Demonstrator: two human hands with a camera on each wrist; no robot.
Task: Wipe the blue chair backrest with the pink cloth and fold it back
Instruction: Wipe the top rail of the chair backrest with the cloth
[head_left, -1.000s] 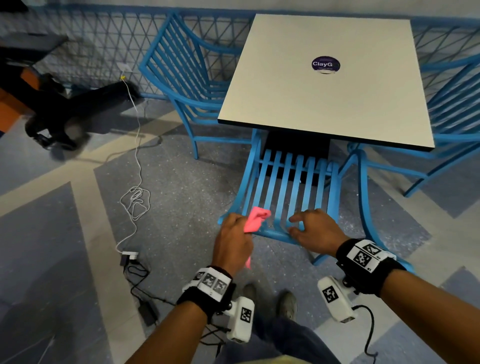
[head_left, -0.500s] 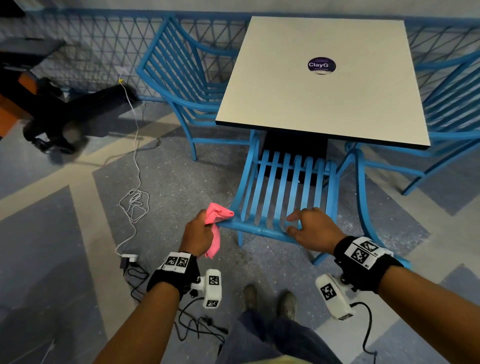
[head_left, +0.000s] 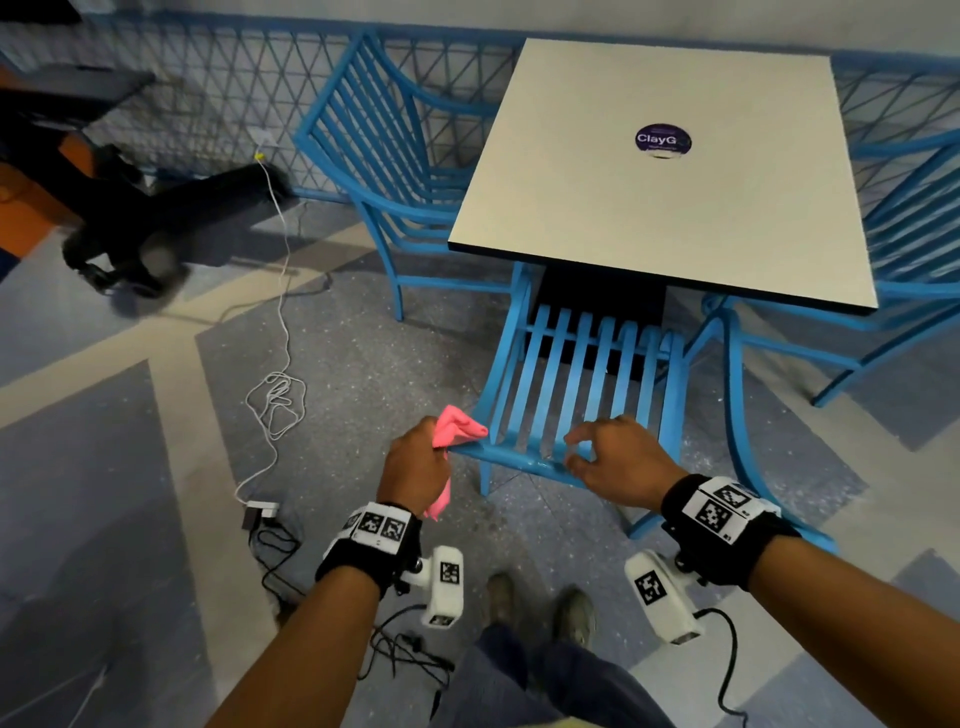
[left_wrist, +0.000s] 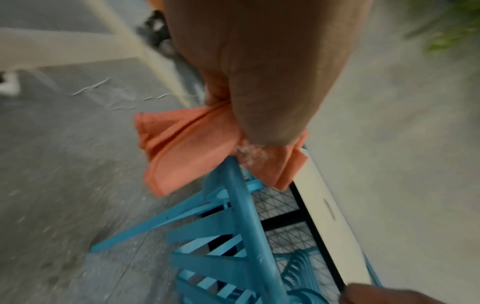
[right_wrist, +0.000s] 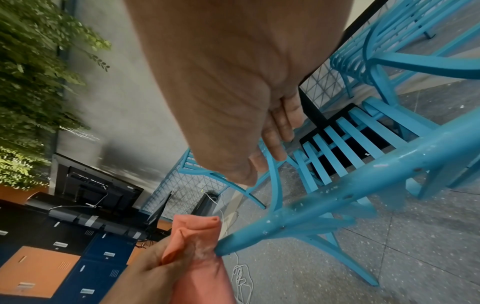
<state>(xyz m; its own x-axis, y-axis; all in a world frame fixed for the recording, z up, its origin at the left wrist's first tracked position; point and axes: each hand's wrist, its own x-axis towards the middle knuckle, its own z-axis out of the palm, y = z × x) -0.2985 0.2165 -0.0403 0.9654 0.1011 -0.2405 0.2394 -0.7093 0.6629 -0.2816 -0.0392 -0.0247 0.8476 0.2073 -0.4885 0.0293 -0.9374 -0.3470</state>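
Observation:
The blue chair (head_left: 574, 374) is pushed under the table with its slatted backrest toward me. My left hand (head_left: 415, 465) grips the bunched pink cloth (head_left: 460, 426) and holds it against the left end of the backrest's top rail (head_left: 519, 457). The left wrist view shows the cloth (left_wrist: 182, 148) wrapped over the rail end (left_wrist: 246, 205). My right hand (head_left: 618, 460) hovers at the right part of the rail. In the right wrist view its fingers (right_wrist: 280, 127) are relaxed and hold nothing, and the rail (right_wrist: 363, 185) passes beside them.
A white square table (head_left: 675, 208) stands right behind the backrest. More blue chairs flank it at left (head_left: 395, 156) and right (head_left: 909, 234). A white cable (head_left: 275, 395) and a charger (head_left: 260, 512) lie on the floor at left. My shoes (head_left: 540, 608) are just below the chair.
My left hand has slid the cloth leftward along the top rail to its left end. The fingers of my right hand have lifted off the rail.

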